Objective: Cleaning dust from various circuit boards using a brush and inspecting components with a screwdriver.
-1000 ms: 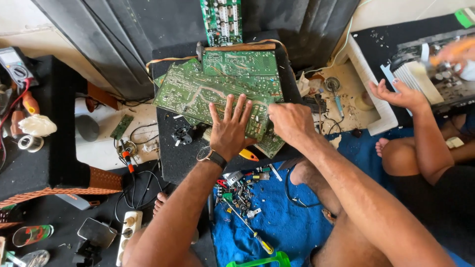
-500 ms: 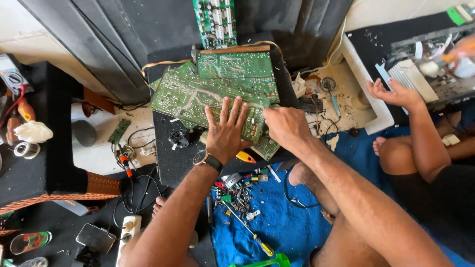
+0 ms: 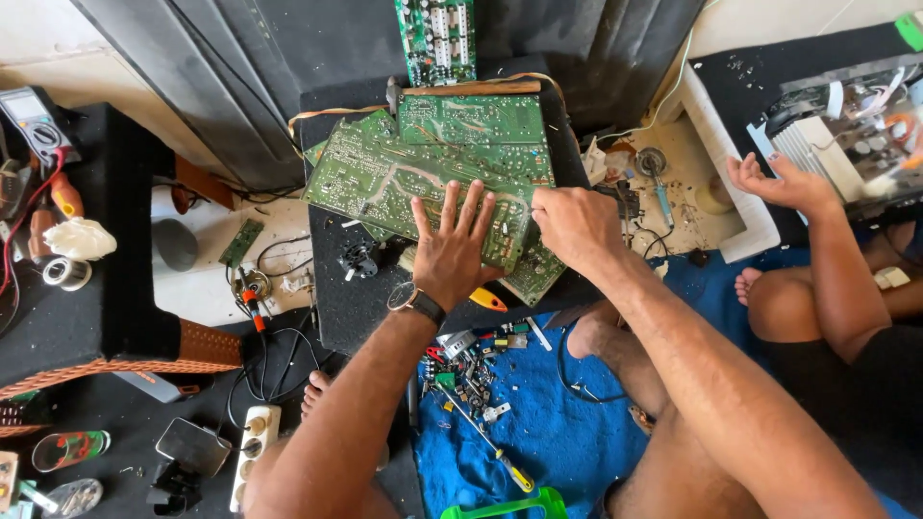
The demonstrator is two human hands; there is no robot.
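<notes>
Head view, looking straight down. Left hand (image 3: 452, 252): fingers spread wide, palm pressed flat on large green printed circuit board (image 3: 423, 183), solder side up, tilted across black low table (image 3: 346, 298). Dark wristwatch (image 3: 415, 302) on left wrist. Right hand (image 3: 577, 226): fingers curled together over board's right edge, fingertips hidden beneath, so exact pinch cannot be told.

Under large board: second green circuit board (image 3: 471, 117) lying squarer, plus smaller green board corner (image 3: 534, 276) poking out below right hand. Just beside left wrist: yellow-handled tool tip (image 3: 488, 300). Left of left hand on table: small black round component (image 3: 360, 259).

Further out: blue cloth (image 3: 538, 432) on floor scattered with small loose electronic parts (image 3: 466, 370) and yellow-handled screwdriver (image 3: 490, 447). Far left: red-and-black multimeter (image 3: 37, 125), white tape roll (image 3: 65, 273). Lower left: white power strip (image 3: 252, 452) near bare foot. Right side: another person's hand (image 3: 781, 183) resting on white-framed tray (image 3: 740, 207).

Likely risks: stacked boards sliding over one another under uneven palm pressure; sharp solder points pricking flat palm; flexing of large board cracking traces where right hand lifts edge; overhanging lower board slipping off table onto cluttered cloth; watch's metal parts brushing exposed solder joints.
</notes>
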